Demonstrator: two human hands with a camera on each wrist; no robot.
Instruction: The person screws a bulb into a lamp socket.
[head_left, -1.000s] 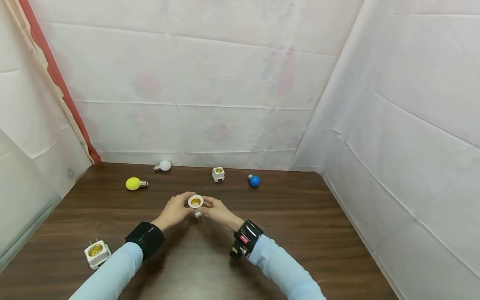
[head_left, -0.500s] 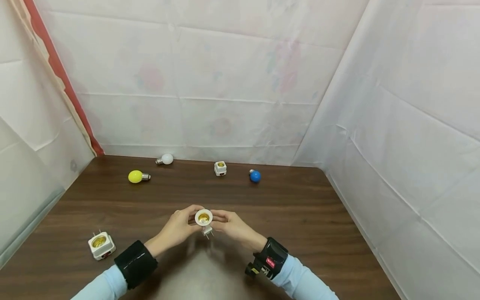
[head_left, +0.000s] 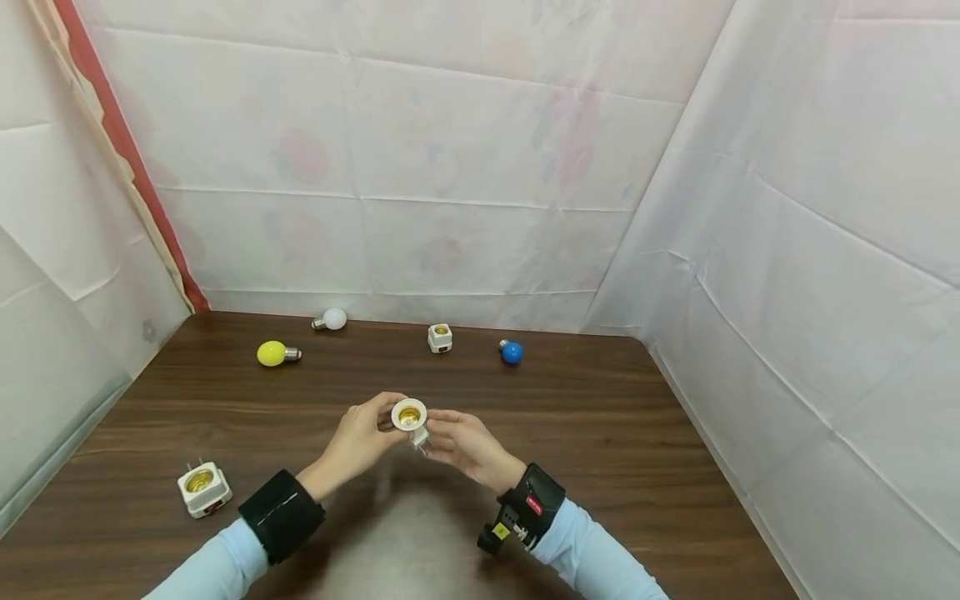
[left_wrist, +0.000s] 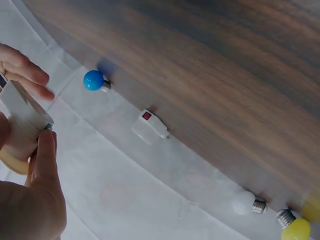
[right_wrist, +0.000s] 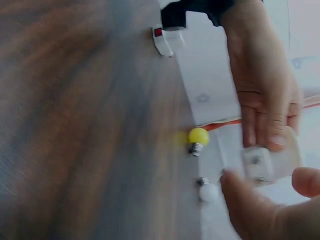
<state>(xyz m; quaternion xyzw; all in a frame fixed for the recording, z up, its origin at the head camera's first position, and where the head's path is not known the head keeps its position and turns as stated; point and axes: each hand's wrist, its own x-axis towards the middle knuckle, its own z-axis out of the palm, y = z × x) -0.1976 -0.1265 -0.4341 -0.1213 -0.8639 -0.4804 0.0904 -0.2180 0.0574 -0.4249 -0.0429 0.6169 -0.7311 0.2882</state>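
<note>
My left hand (head_left: 354, 443) pinches a white lamp socket (head_left: 409, 415) with a round rim and a brass-coloured inside. A plug end sticks out from the socket's lower right, pointing down. Fingers and thumb of the left hand hold its left side, as the left wrist view also shows. Close by on the right, my right hand (head_left: 474, 450) has its fingers extended and spread. In the right wrist view the right hand (right_wrist: 260, 215) appears blurred and apart from the socket (right_wrist: 267, 162). Both hands are above the table.
On the brown wooden table (head_left: 600, 467) lie a yellow bulb (head_left: 272, 353), a white bulb (head_left: 333, 318) and a blue bulb (head_left: 512, 352). A square white socket (head_left: 440, 338) stands at the back, another square socket (head_left: 205, 489) at the near left. White sheets (head_left: 450, 167) enclose the table.
Both hands first held the socket and brought it nearer. Then the right hand loosened its fingers from the socket, while the left hand kept hold and moved slightly away from the viewer.
</note>
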